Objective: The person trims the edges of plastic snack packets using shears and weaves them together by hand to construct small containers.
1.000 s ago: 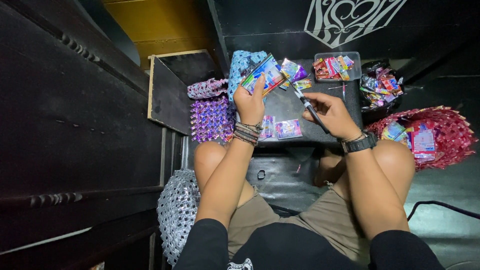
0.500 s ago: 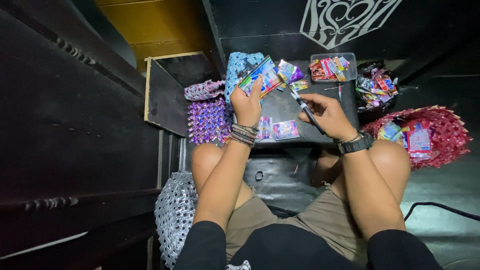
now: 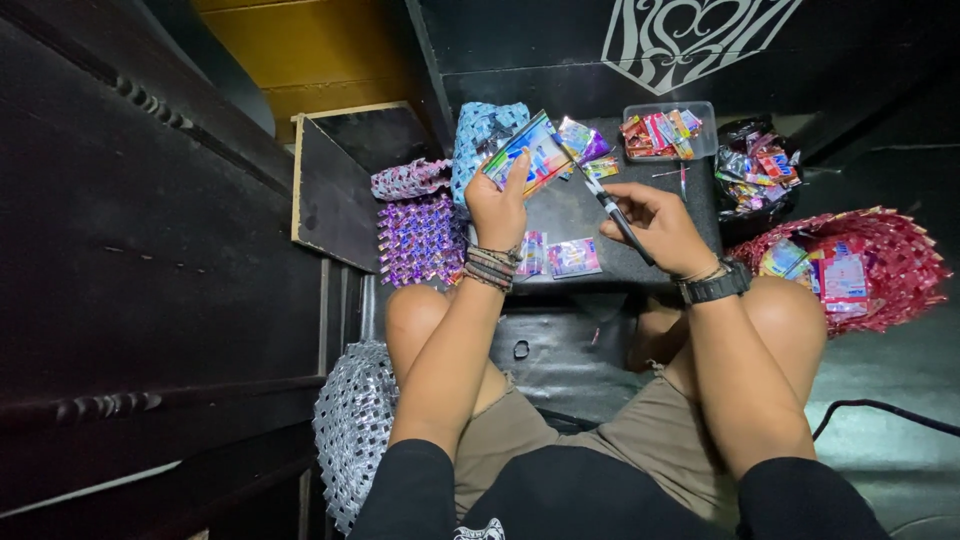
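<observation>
My left hand [image 3: 497,203] holds up a colourful foil wrapper [image 3: 530,152] by its lower edge, bracelets on that wrist. My right hand [image 3: 660,225] grips a thin black-handled cutter [image 3: 612,208] whose tip points at the wrapper's right edge; a black watch sits on that wrist. Both hands hover over a dark board [image 3: 580,215] resting by my knees. Two small flattened wrappers [image 3: 560,257] lie on the board just below my left hand.
A clear tray of wrappers [image 3: 662,130] and a dark bag of wrappers [image 3: 755,175] sit at the far side. A red woven basket [image 3: 850,265] holds packets at right. Purple woven mat [image 3: 420,238], blue woven piece [image 3: 478,130] and silver woven bag [image 3: 352,425] lie left.
Both hands stay in much the same place; the cutter's tip has come closer to the wrapper's right edge. The view shifted slightly.
</observation>
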